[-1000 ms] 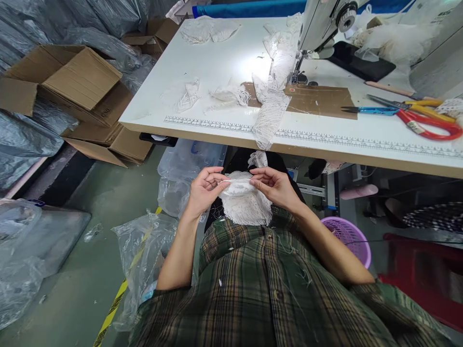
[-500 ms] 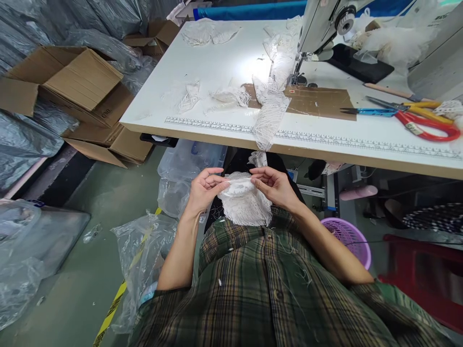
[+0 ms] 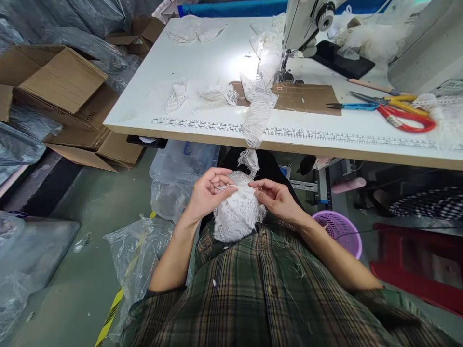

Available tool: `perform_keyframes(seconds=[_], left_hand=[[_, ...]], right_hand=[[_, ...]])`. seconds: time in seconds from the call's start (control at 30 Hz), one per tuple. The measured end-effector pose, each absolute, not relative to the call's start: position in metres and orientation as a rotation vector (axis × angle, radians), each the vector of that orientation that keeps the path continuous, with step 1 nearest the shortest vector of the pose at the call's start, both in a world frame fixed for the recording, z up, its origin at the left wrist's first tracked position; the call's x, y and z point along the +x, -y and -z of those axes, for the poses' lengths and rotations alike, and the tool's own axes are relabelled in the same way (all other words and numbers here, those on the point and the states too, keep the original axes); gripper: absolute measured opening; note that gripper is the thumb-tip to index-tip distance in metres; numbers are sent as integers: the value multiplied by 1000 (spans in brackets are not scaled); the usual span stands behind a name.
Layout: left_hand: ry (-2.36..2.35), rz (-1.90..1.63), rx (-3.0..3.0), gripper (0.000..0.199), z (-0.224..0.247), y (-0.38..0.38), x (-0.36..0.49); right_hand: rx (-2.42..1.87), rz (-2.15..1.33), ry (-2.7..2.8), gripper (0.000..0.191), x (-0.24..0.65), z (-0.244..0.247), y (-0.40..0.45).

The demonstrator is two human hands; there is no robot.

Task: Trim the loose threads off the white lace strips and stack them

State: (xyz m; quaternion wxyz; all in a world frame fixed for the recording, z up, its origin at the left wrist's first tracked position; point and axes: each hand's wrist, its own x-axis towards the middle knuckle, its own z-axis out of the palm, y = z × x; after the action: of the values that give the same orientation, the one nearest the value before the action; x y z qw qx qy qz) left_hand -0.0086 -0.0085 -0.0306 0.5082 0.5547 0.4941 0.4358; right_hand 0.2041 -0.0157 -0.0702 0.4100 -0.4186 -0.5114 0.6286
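Cardboard boxes (image 3: pixel 67 89) sit at left, a clear bag (image 3: pixel 123 248) over striped tape (image 3: pixel 111 313), a purple basket (image 3: pixel 351 237) at right

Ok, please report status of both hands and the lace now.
Left hand and right hand pinching white lace above lap. Lace strip hanging over table edge. Nothing seen blocking hands.

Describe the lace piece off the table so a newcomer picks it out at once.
Find the white table with a ruler scale along its front edge. Below that edge, just in front of the plaid shirt, is the white lace piece. Unlike the lace on the tabletop, it is held between the fingers of the left hand and right hand.
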Motion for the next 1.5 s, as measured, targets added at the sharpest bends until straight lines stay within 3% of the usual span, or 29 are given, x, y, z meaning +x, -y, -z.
perform_keyframes(seconds=[0.23,0.5,0.7,0.8,1.03,1.17,1.33,1.5], left_hand=[[-1242,-1144,1311,43,84,-22,-7],[-1413,-1216,1263,36,95,-15,-37],[-1402,-875,1655,23,105,-5,-36],[-1443,-872,1757,14,105,0,-34],[-1509,-1007,1969,17,90,24,-30],[-1273,-989,2292,16,86,59,-9],[-1077,-864,2280,21,85,81,8],[-1556,-1135,2210,29,83,54,-8]], right_hand=[[-1318,-1474,1157,23,227,110,15],[-1340,-1527,1069,31,227,106,21],[-1329,-1549,1083,46,230,111,21],[-1350,-1518,1114,47,234,113,22],[-1377,-1521,1128,43,233,111,25],[-1381,-1524,1134,42,234,106,28],[-1381,-1514,1202,40,234,104,31],[-1385,-1476,1288,37,242,109,30]])
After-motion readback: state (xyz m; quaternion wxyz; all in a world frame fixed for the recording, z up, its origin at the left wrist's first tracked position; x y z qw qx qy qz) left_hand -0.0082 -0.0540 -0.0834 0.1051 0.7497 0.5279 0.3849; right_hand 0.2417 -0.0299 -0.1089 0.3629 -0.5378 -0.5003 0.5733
